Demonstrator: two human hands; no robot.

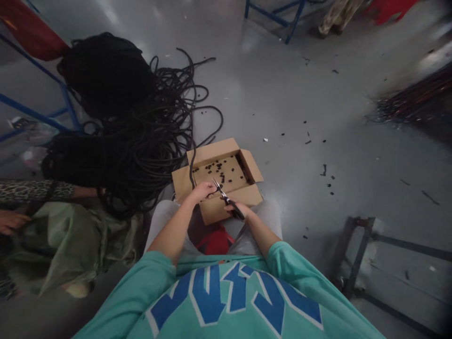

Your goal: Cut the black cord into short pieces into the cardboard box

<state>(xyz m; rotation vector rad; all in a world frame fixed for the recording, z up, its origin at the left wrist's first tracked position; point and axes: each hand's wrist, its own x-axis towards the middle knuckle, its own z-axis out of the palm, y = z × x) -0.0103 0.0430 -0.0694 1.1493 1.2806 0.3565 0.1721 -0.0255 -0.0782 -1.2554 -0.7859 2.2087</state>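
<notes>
Grey floor [293, 94] lies open right of the box [212, 153] beneath the hands [221, 197].

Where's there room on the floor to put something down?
Beyond the box, between the black cords and blue frame, the floor is mostly bare. Toward the dark metal frame, scraps dot it. Left of the box, cords crowd it.

The shirt [219, 301] is teal with big blue letters [236, 294] edged in white; the trousers [163, 221] are light grey.
</notes>
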